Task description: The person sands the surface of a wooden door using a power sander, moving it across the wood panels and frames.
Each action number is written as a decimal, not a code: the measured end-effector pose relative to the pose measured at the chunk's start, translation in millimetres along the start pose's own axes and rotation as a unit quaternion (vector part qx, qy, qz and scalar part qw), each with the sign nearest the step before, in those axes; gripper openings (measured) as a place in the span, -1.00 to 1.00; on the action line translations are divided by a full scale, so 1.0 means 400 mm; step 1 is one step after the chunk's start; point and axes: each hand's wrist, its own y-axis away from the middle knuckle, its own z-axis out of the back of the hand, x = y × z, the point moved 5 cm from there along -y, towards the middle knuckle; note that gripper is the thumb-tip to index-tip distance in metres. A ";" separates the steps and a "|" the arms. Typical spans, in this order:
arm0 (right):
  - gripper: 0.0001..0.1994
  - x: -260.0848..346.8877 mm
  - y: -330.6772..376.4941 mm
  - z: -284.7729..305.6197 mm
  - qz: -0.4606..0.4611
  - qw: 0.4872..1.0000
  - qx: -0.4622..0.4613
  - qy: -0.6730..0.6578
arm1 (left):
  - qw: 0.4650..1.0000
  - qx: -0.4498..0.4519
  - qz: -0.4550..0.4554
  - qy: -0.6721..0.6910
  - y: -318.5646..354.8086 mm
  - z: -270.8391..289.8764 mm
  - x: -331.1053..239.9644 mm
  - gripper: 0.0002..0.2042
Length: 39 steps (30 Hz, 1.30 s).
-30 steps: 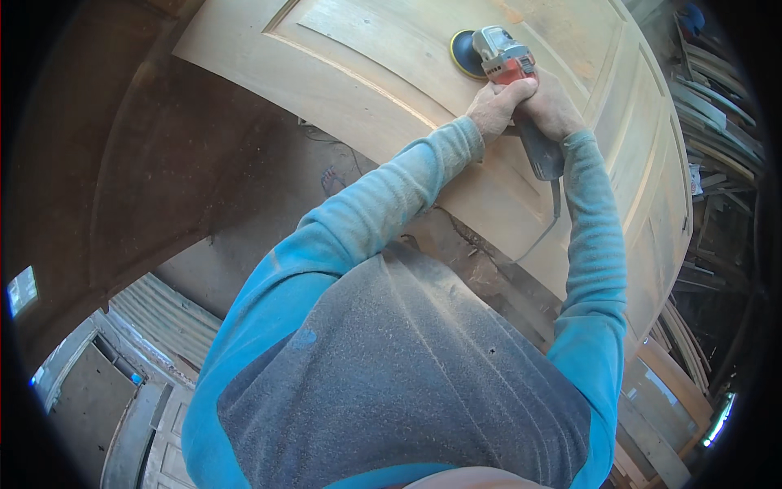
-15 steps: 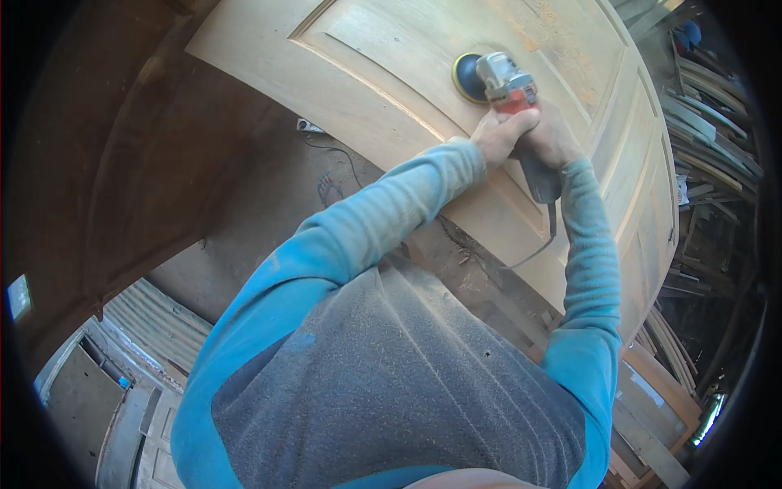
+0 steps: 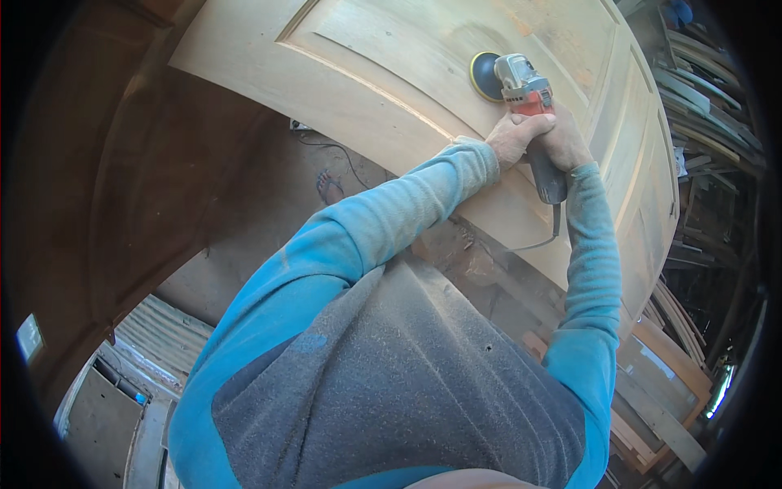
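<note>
Both hands (image 3: 539, 137) around sander (image 3: 528, 106), disc-end up-left.

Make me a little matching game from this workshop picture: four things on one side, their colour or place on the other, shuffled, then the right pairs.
Things:
1. sanding disc
2. wooden door
3. sander's cord
4. left hand

Descriptions:
A. pale, bare wood with raised panels
B. dark, round, pressed on the wood
C. gripping the sander's red body
D. hanging from the handle's end

Pairs: 1-B, 2-A, 3-D, 4-C
</note>
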 end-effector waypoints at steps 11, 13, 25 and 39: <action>-0.57 -0.091 0.047 0.059 -0.013 0.998 -0.036 -0.053 | 0.999 0.000 0.024 -0.039 -0.056 -0.048 0.101 -0.51; -0.58 -0.098 0.063 0.064 0.003 1.000 -0.014 -0.023 | 1.000 -0.009 -0.015 -0.001 -0.054 -0.066 0.119 -0.58; -0.56 -0.185 0.153 0.101 0.065 0.998 -0.007 0.009 | 0.991 -0.011 -0.123 -0.047 0.028 -0.163 0.205 -0.44; -0.49 -0.231 0.241 0.134 0.002 0.999 0.010 -0.045 | 0.998 -0.039 -0.025 -0.029 0.018 -0.212 0.291 -0.38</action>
